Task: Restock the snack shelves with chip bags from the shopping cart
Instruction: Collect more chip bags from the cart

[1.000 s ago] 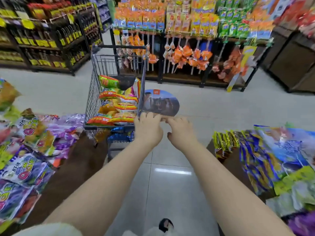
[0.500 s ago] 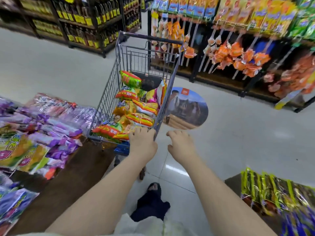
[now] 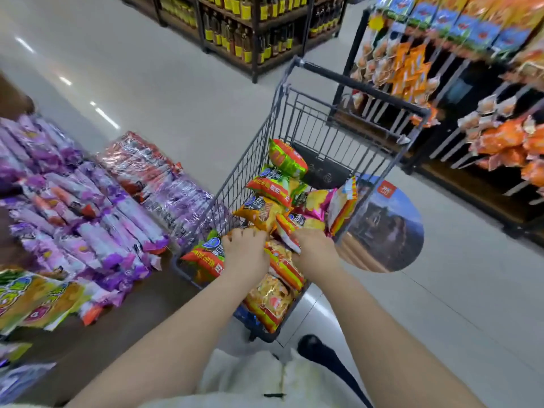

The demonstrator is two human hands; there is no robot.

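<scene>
A grey wire shopping cart (image 3: 235,184) stands right in front of me, filled with several chip bags in orange, yellow, green and pink. A green and red bag (image 3: 287,157) lies on top at the far end. My left hand (image 3: 244,254) reaches into the near end, its fingers curled over an orange chip bag (image 3: 259,213). Beside it, my right hand (image 3: 316,250) grips the edge of an orange and white chip bag (image 3: 284,231). Between my hands a yellow and orange bag (image 3: 269,304) hangs over the cart's near edge.
A low brown display table (image 3: 97,334) at the left carries purple snack packs (image 3: 103,231) and yellow-green bags. A rack of hanging orange snacks (image 3: 500,139) stands at the right and a bottle shelf (image 3: 250,28) behind. A round floor sticker (image 3: 388,225) lies right of the cart.
The cart has come closer. Both hands have left the cart's near rim and moved forward into the basket onto the chip bags. My view has tilted down and to the left.
</scene>
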